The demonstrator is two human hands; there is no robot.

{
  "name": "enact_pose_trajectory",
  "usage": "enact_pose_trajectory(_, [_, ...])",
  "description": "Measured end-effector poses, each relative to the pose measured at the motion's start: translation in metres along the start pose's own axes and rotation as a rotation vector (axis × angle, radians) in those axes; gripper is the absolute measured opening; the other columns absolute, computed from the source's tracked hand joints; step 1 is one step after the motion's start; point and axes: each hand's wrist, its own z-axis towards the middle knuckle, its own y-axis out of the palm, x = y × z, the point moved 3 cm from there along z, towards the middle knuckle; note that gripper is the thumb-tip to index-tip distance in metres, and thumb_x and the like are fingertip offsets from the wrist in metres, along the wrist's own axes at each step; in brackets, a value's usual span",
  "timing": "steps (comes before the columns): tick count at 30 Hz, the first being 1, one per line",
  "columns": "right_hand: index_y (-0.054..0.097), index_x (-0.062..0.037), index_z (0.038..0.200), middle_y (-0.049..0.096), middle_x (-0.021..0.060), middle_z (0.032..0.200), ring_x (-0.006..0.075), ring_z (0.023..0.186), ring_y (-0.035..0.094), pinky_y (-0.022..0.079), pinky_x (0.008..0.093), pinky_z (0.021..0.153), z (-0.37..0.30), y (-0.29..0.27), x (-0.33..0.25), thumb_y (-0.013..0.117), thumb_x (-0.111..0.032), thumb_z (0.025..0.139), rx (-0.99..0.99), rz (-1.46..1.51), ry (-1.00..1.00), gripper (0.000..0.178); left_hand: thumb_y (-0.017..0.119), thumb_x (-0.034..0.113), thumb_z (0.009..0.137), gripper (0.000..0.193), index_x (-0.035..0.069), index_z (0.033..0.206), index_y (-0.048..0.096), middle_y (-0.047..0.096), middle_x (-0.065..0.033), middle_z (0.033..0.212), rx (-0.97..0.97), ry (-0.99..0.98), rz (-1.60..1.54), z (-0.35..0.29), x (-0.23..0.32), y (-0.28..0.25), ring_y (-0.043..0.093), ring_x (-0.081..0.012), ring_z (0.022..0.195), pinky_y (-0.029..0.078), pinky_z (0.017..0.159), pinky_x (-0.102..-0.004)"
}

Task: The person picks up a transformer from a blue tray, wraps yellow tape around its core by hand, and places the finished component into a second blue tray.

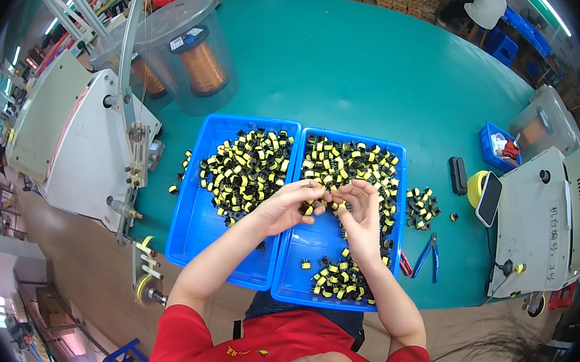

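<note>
Both my hands meet above the right blue tray [299, 293], fingertips close together. My left hand [281, 206] is closed, with a small black coil bobbin wrapped in yellow tape [307, 209] in its curled fingers. My right hand [360, 221] has thumb and forefinger pinched near the left fingertips; what lies in the pinch is too small to make out. Heaps of the same yellow-and-black bobbins [347, 160] fill the back and front right of this tray. Another heap [246, 170] lies in the left blue tray [188, 237], touching it side by side.
Blue-handled pliers [428, 258] and a red-handled tool [405, 263] lie right of the trays, near loose bobbins [422, 208]. A phone [488, 198] leans by the right winding machine [538, 216]. Another machine [89, 150] and copper wire spools [202, 66] under clear covers stand left.
</note>
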Motion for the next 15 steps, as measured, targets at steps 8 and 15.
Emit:
enact_pose_trajectory(8, [0.029, -0.0044, 0.122, 0.045, 0.0161, 0.119, 0.0228, 0.115, 0.047, 0.051, 0.0296, 0.082, -0.004, 0.014, -0.008, 0.047, 0.013, 0.083, -0.168, -0.029, -0.202, 0.046, 0.063, 0.029, 0.086, 0.027, 0.009, 0.103, 0.056, 0.052, 0.0008, 0.087, -0.048, -0.097, 0.104, -0.002, -0.006, 0.013, 0.051, -0.0092, 0.069, 0.034, 0.049, -0.0188])
enact_pose_trajectory(15, [0.047, -0.0032, 0.110, 0.050, 0.0107, 0.113, 0.0182, 0.100, 0.055, 0.045, 0.0294, 0.083, -0.002, 0.004, -0.009, 0.065, 0.001, 0.075, -0.038, -0.490, -0.326, 0.040, 0.062, 0.027, 0.087, 0.030, 0.007, 0.107, 0.053, 0.057, -0.0048, 0.090, -0.008, -0.050, -0.037, -0.003, -0.007, 0.004, 0.047, -0.0097, 0.068, 0.031, 0.050, -0.0193])
